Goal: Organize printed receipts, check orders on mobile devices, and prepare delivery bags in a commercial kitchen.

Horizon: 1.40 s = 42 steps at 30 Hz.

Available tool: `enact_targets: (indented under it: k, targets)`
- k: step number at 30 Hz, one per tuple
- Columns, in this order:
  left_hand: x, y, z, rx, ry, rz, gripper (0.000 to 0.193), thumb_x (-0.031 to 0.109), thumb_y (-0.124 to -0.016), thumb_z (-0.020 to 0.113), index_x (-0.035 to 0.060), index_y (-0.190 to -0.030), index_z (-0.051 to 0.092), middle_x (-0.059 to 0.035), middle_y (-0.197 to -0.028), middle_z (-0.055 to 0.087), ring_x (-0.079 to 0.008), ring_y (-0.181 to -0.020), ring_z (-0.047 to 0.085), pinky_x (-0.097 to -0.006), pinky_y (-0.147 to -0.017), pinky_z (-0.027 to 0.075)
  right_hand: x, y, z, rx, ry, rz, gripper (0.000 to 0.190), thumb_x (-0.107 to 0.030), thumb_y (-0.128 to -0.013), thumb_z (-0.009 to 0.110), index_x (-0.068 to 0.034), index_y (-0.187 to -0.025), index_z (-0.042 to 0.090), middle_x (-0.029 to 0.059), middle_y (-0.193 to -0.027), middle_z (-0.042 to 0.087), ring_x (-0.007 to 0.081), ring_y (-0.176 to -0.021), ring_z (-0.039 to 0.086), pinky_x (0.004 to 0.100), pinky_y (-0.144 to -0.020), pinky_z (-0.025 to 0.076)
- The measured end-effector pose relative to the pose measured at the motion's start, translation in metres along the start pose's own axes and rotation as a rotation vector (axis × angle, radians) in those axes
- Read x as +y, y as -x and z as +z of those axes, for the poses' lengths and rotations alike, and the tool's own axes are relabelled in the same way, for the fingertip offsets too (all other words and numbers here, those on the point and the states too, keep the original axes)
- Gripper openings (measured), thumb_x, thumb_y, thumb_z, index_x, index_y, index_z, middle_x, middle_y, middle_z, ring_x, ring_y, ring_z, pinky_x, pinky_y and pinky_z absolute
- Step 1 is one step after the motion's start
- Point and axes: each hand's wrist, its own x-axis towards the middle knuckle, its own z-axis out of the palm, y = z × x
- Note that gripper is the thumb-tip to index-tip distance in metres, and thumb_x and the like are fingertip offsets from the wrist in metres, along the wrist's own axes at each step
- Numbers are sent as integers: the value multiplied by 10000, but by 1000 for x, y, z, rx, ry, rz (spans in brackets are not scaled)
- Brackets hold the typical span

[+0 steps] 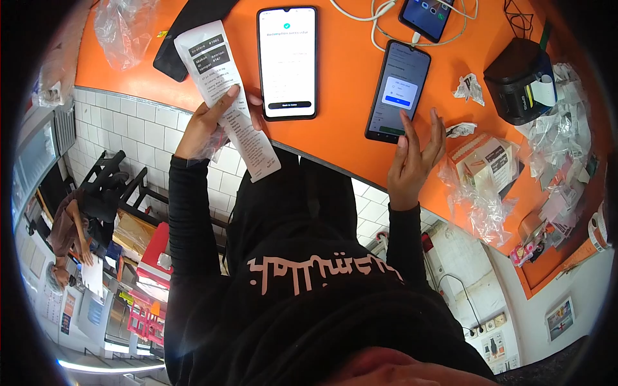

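Note:
A long printed paper receipt [236, 111] is held by my left hand [212, 118], its thumb on the printed face; clear plastic film also shows at the palm. Just right of that hand, a smartphone [288, 62] with a lit white screen lies on the orange table [338, 96]. My right hand [417, 149] has its fingers apart over the lower right edge of a second smartphone [398, 91], whose screen shows a white pop-up with a blue button. Whether a fingertip touches the glass cannot be told. A third smartphone [427, 17], with a white cable plugged in, lies at the top.
A black receipt printer [516, 79] stands at the right, with crumpled paper [468, 89], clear plastic bags [483, 212] and a heap of paper slips [560, 140] around it. Upper left are a black flat object [174, 58] and a plastic bag [123, 34]. A co-worker [79, 222] is at far left.

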Motion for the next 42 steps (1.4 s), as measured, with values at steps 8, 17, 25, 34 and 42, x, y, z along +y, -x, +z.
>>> enact_targets:
  k: [8, 17, 25, 34, 42]
  targets:
    - [-4, -2, -6, -23, 50, -9, 318, 342, -915, 547, 43, -1009, 597, -102, -855, 655, -192, -692, 639, -352, -696, 504, 1, -13, 7, 35, 0, -28, 315, -183, -946, 447, -148, -1203, 626, 149, -1398, 373, 340, -1313, 276, 472, -1069, 236]
    - [-3, -1, -3, -36, 9, 19, 351, 371, -922, 525, 38, -969, 625, -105, -768, 644, -179, -675, 633, -321, -681, 496, -25, -13, 10, -6, -119, -59, 283, -165, -919, 486, -113, -1152, 638, 145, -1374, 421, 351, -1302, 308, 466, -1072, 253]
    - [-3, -1, -2, -14, -3, 17, 371, 388, -918, 527, 33, -955, 629, -102, -723, 633, -169, -660, 624, -278, -643, 473, -73, -12, 25, -161, -250, -237, 273, -204, -895, 531, -122, -1129, 646, 120, -1358, 453, 357, -1313, 312, 477, -1081, 250]
    - [-7, -2, -8, -55, 32, 15, 388, 367, -933, 510, -2, -976, 619, -126, -754, 634, -208, -687, 638, -317, -686, 496, 1, -42, -3, 157, -35, -90, 288, -205, -911, 543, -59, -1154, 598, 150, -1337, 461, 324, -1270, 376, 440, -1027, 309]
    - [-8, -3, -6, -43, 10, 36, 380, 393, -918, 520, 30, -966, 623, -107, -711, 627, -199, -676, 636, -319, -687, 480, 100, -119, -64, 581, -110, 260, 730, -357, -824, 693, 66, -1321, 366, 235, -1321, 432, 326, -1248, 425, 391, -1014, 361]
